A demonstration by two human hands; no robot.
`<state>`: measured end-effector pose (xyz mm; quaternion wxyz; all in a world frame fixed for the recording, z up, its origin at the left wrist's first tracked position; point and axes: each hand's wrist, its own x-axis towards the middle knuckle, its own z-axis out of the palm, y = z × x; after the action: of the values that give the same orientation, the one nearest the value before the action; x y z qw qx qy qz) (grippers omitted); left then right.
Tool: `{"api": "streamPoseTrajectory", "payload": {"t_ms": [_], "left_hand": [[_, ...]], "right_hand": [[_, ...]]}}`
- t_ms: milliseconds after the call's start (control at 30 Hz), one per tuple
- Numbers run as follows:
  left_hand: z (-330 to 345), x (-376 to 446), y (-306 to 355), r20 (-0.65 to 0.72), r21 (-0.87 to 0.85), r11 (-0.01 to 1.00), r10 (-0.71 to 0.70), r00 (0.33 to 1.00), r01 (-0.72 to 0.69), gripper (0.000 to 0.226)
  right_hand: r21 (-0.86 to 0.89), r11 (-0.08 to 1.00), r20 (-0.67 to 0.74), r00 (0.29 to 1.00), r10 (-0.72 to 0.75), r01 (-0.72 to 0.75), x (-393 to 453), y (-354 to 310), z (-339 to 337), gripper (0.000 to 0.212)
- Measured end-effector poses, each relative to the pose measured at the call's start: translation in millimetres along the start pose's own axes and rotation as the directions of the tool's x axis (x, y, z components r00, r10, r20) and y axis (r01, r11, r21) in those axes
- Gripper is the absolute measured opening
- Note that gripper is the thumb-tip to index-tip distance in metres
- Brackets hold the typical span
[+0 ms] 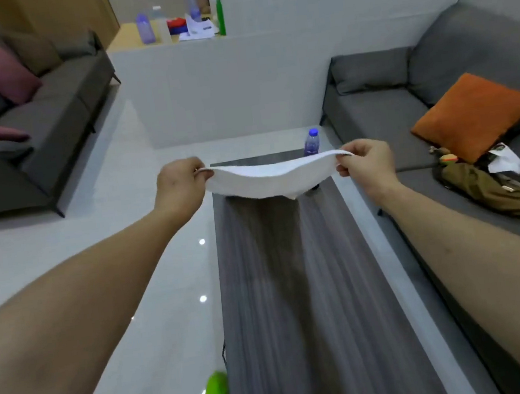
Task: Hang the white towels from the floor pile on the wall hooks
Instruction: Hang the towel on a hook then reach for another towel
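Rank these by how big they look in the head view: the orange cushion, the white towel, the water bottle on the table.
Largest to smallest, as they appear:
1. orange cushion and white towel, too close to call; the towel is held nearer the camera.
2. water bottle, clearly smallest, partly hidden behind the towel.

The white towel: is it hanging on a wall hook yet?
No, the white towel is stretched in the air between the left hand and the right hand, above the long grey table.

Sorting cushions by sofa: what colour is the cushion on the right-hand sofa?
Orange, plain with no pattern, seen in the head view.
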<state>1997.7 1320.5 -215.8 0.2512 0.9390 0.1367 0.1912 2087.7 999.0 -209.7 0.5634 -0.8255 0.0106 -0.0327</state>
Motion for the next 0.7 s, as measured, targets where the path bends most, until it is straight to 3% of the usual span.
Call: {"api": "streamPoseTrajectory", "payload": {"t_ms": [100, 267, 467, 700], "left_hand": [[24, -85, -16, 0.133, 0.04, 0.994, -0.104, 0.986, 0.099, 0.016], [60, -217, -44, 0.358, 0.136, 0.973, -0.222, 0.907, 0.185, 0.021], [87, -353, -76, 0.517, 0.177, 0.958, -0.285, 0.807, 0.225, 0.016], [82, -445, -96, 0.598, 0.161, 0.95, -0.31, 0.739, 0.267, 0.015]], "right_hand": [[-0.119, 0.991, 0.051, 0.996, 0.068, -0.062, -54, 59, -9, 0.025], [-0.258, 0.952, 0.129, 0.971, 0.202, -0.163, -150, 151, -14, 0.029], [-0.369, 0.892, 0.149, 0.931, 0.332, -0.26, -277, 229, -30, 0.024], [-0.438, 0.81, 0.104, 0.873, 0.477, -0.39, -384, 258, -57, 0.021]]}}
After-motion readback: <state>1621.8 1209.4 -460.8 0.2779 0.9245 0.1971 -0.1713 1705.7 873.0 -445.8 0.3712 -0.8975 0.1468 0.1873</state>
